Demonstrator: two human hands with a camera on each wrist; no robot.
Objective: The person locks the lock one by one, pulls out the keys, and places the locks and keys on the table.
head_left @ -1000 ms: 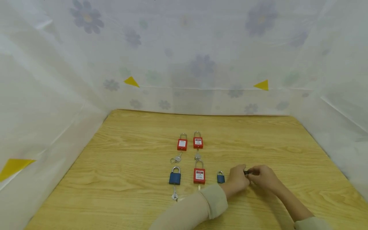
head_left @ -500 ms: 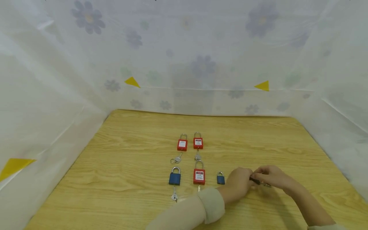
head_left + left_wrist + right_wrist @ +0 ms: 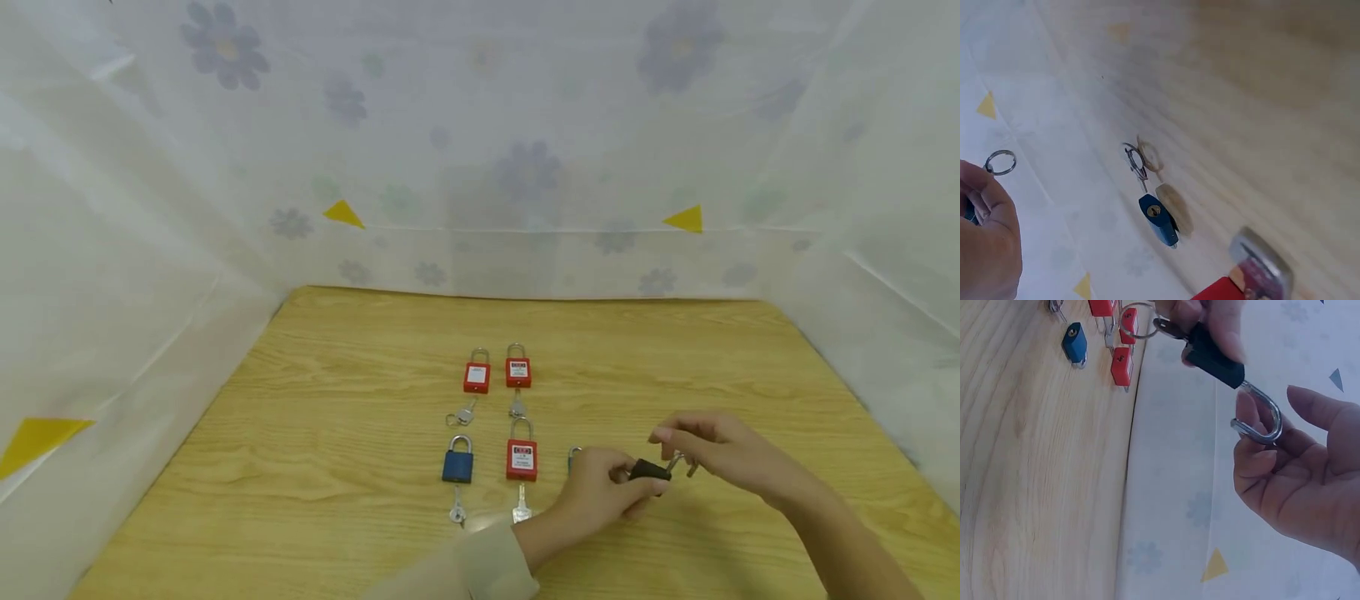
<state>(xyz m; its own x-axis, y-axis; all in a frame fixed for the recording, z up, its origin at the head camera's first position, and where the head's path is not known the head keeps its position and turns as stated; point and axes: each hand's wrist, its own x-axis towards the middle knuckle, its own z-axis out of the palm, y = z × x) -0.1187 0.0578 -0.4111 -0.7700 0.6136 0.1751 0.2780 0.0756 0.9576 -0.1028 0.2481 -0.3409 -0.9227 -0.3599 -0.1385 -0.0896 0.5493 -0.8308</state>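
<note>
A dark padlock [image 3: 649, 473] is pinched between the thumb and fingers of my left hand [image 3: 596, 492], above the table's right part. Its shackle [image 3: 1266, 419] sticks out with its free end out of the body. A key [image 3: 1169, 328] sits in the lock's other end, with a ring [image 3: 1138, 322] hanging from it. My right hand [image 3: 723, 454] is at the shackle, its fingers loosely bent behind the curve and its thumb spread away. Behind my left hand, a small blue padlock [image 3: 573, 455] is mostly hidden in the head view.
Left of the hands lie a larger blue padlock [image 3: 457, 465] and several red padlocks [image 3: 522, 460], with keys [image 3: 522, 504] below them. The wood-grain table [image 3: 337, 383] is enclosed by pale flowered sheeting [image 3: 525, 167] with yellow triangles.
My hands have drawn apart from their close grip around the lock. The padlock has turned, and its opened shackle now shows toward my right hand, which has let go its pinch.
</note>
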